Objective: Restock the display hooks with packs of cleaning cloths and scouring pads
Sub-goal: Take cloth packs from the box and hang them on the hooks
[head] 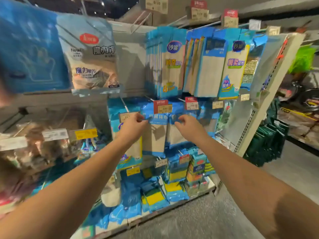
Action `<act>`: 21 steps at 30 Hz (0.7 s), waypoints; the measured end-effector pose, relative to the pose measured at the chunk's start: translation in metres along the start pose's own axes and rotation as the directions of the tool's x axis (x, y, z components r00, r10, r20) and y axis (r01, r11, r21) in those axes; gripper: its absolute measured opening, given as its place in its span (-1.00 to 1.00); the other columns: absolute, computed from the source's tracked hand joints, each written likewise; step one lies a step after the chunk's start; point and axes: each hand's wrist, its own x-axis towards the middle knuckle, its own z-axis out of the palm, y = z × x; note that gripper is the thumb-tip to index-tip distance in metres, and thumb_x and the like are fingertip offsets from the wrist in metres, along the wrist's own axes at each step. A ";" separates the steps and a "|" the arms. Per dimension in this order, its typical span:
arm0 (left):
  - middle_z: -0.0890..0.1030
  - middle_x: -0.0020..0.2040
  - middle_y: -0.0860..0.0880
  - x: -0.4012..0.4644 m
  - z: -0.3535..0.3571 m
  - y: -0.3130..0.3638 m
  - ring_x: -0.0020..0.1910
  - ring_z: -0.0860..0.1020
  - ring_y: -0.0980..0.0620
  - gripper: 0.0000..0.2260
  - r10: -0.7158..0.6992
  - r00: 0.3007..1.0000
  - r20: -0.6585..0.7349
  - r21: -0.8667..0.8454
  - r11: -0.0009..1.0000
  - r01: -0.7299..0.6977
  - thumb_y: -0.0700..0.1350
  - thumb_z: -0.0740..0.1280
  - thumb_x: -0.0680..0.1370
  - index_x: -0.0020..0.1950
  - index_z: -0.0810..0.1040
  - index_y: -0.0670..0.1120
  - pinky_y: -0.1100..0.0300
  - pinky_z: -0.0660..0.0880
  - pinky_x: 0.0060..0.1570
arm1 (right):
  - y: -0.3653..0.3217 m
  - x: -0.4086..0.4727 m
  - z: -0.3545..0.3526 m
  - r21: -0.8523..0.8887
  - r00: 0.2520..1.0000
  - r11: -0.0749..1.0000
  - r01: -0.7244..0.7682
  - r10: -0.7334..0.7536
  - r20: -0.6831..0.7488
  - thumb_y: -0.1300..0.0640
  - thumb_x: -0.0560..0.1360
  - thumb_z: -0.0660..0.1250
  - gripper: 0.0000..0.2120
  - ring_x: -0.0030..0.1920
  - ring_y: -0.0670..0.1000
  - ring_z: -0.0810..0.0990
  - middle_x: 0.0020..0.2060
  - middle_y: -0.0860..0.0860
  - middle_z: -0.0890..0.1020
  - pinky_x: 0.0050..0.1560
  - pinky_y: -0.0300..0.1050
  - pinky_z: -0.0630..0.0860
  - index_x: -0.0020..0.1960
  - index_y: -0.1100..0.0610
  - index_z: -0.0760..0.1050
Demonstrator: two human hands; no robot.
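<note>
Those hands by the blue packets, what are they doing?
A person is filling a shop rack. The left hand and the right hand each pinch the top of a cloth pack hanging in the middle row. More packs hang above, and sponges lie on the bottom shelf.

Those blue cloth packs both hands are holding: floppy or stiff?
Probably floppy: each cloth pack is thin, flat film, pinched at its top by the left hand and right hand. Likely light, hanging from that grip. The glossy wrapper may be slippery.
</note>
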 end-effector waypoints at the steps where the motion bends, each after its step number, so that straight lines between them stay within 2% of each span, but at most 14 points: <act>1: 0.63 0.05 -0.08 -0.030 -0.008 -0.012 -0.05 0.54 -0.06 -0.85 -0.011 1.000 0.027 0.026 1.000 0.010 -0.03 0.33 0.60 0.12 0.53 -0.05 0.08 0.45 -0.08 | -0.001 -0.027 0.008 -0.002 0.999 1.000 -0.005 0.005 0.049 -0.04 0.61 0.25 -0.59 0.23 0.12 0.53 0.26 0.09 0.54 0.17 -0.02 0.44 0.36 0.17 0.46; 3: 0.64 0.01 -0.08 -0.087 -0.028 -0.039 -0.08 0.57 -0.07 -0.88 -0.063 0.993 0.102 0.117 0.992 0.050 -0.02 0.33 0.60 0.09 0.53 -0.02 0.08 0.49 -0.04 | -0.005 -0.079 0.028 -0.002 0.987 1.000 -0.014 0.014 0.158 -0.08 0.61 0.25 -0.55 0.14 0.06 0.54 0.17 0.04 0.54 0.13 -0.06 0.45 0.40 0.15 0.44; 5: 0.64 0.01 -0.04 -0.141 -0.054 -0.067 -0.08 0.57 -0.05 -0.83 -0.150 0.972 0.183 0.197 0.974 0.113 0.01 0.34 0.60 0.14 0.55 -0.02 0.13 0.46 -0.07 | -0.012 -0.127 0.051 -0.031 0.964 0.999 -0.014 0.022 0.265 -0.12 0.61 0.23 -0.55 0.06 0.04 0.53 0.09 0.01 0.53 0.03 -0.10 0.40 0.38 0.14 0.45; 7: 0.63 0.00 0.02 -0.195 -0.086 -0.095 -0.08 0.56 -0.03 -0.79 -0.242 0.940 0.241 0.285 0.943 0.170 0.08 0.34 0.58 0.13 0.55 0.01 0.15 0.45 -0.08 | -0.028 -0.175 0.075 -0.057 0.925 0.998 -0.003 0.025 0.380 -0.11 0.61 0.25 -0.55 0.14 0.05 0.54 0.17 0.04 0.56 0.03 -0.12 0.38 0.38 0.14 0.46; 9: 0.66 0.04 0.00 -0.237 -0.109 -0.123 -0.07 0.61 -0.02 -0.72 -0.299 0.915 0.271 0.359 0.913 0.192 0.16 0.31 0.54 0.09 0.57 -0.01 0.15 0.49 -0.08 | -0.042 -0.214 0.096 -0.093 0.884 0.995 0.030 0.018 0.468 -0.11 0.61 0.26 -0.57 0.11 0.06 0.55 0.12 0.06 0.56 0.01 -0.13 0.39 0.34 0.14 0.49; 11: 0.66 0.13 -0.06 -0.283 -0.136 -0.149 0.02 0.61 -0.04 -0.74 -0.356 0.895 0.268 0.411 0.883 0.227 0.07 0.33 0.59 0.16 0.58 -0.06 0.18 0.43 -0.06 | -0.063 -0.251 0.122 -0.128 0.840 0.989 0.075 0.007 0.542 -0.10 0.61 0.26 -0.66 0.06 0.08 0.56 0.10 0.09 0.57 0.00 -0.10 0.42 0.20 0.13 0.54; 14: 0.61 0.23 -0.10 -0.351 -0.175 -0.187 0.19 0.57 -0.10 -0.71 -0.432 0.867 0.247 0.459 0.841 0.288 0.01 0.32 0.63 0.27 0.55 -0.12 0.15 0.39 0.04 | -0.098 -0.309 0.165 -0.158 0.792 0.976 0.149 -0.022 0.610 -0.11 0.61 0.24 -0.61 0.21 0.11 0.53 0.25 0.10 0.53 0.11 -0.07 0.41 0.31 0.10 0.51; 18: 0.62 0.20 -0.11 -0.442 -0.239 -0.247 0.18 0.57 -0.12 -0.73 -0.538 0.815 0.216 0.482 0.785 0.390 0.03 0.32 0.62 0.23 0.55 -0.09 0.12 0.43 0.08 | -0.153 -0.394 0.235 -0.144 0.715 0.964 0.224 -0.063 0.696 -0.07 0.61 0.25 -0.61 0.26 0.14 0.49 0.28 0.14 0.52 0.18 -0.08 0.40 0.31 0.15 0.51; 21: 0.62 0.15 -0.05 -0.510 -0.303 -0.288 0.13 0.59 -0.08 -0.75 -0.579 0.791 0.199 0.473 0.763 0.440 0.02 0.34 0.60 0.21 0.57 -0.08 0.12 0.49 0.06 | -0.206 -0.459 0.288 -0.120 0.650 0.965 0.234 -0.063 0.757 -0.07 0.61 0.24 -0.55 0.35 0.13 0.45 0.38 0.13 0.47 0.28 -0.10 0.37 0.41 0.15 0.45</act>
